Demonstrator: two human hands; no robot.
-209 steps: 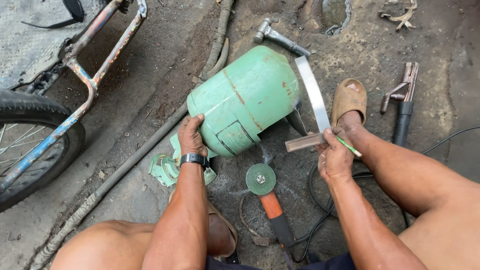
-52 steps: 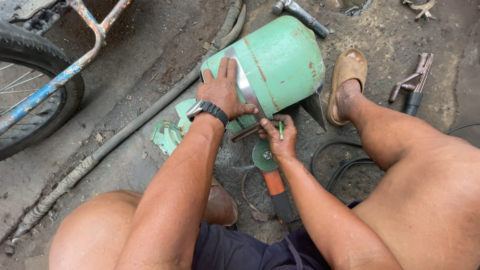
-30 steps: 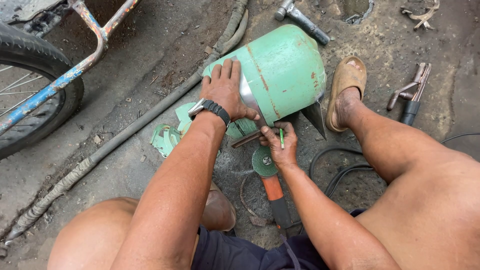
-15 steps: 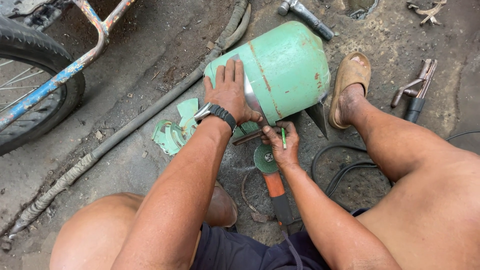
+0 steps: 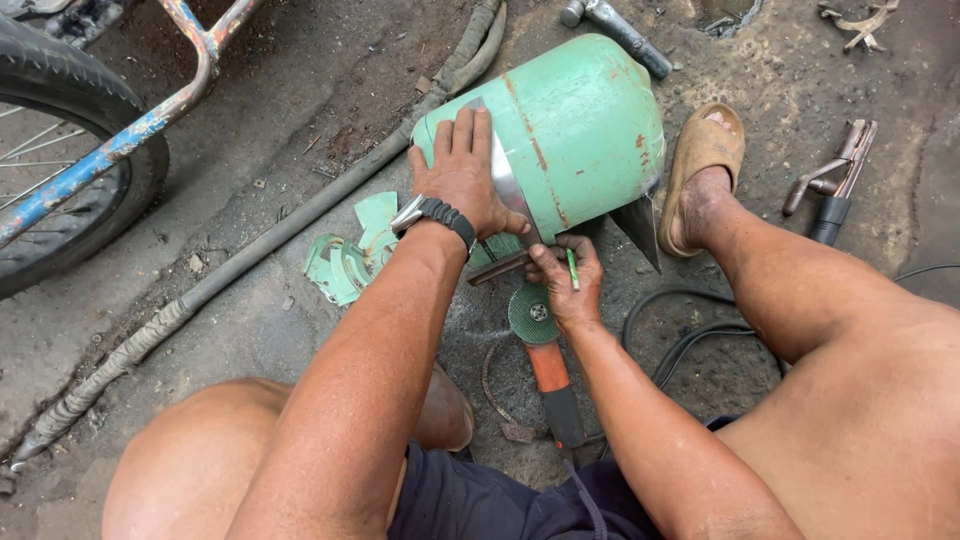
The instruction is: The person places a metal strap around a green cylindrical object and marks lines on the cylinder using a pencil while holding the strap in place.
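- Bicycle wheel [image 5: 60, 190] and its blue, rusty frame [image 5: 130, 140] fill the upper left of the frame; a wrapped hose [image 5: 250, 255] runs diagonally across the ground beside them.
- Cut green metal scraps [image 5: 350, 255] lie left of centre, just beside the wrist.
- Left hand [image 5: 462, 180], fingers spread flat, presses a shiny metal strip [image 5: 505, 180] against the green tank [image 5: 570, 130], which lies on its side at upper centre.
- Right hand [image 5: 568, 285] pinches a thin green marker [image 5: 572, 268] and steadies a small bar at the tank's lower edge, above the angle grinder [image 5: 540, 345].
- The tank looks heavy, rigid and prone to rolling; a flat palm on its curved wall seems the surest hold. The strip looks springy with sharp edges.
- Sandalled foot [image 5: 700, 165] touches the tank's right end; a welding holder [image 5: 835, 185] lies at far right.
- Against seven seconds ago, the strip was held free at the tank's right; now it is wrapped over the wall.
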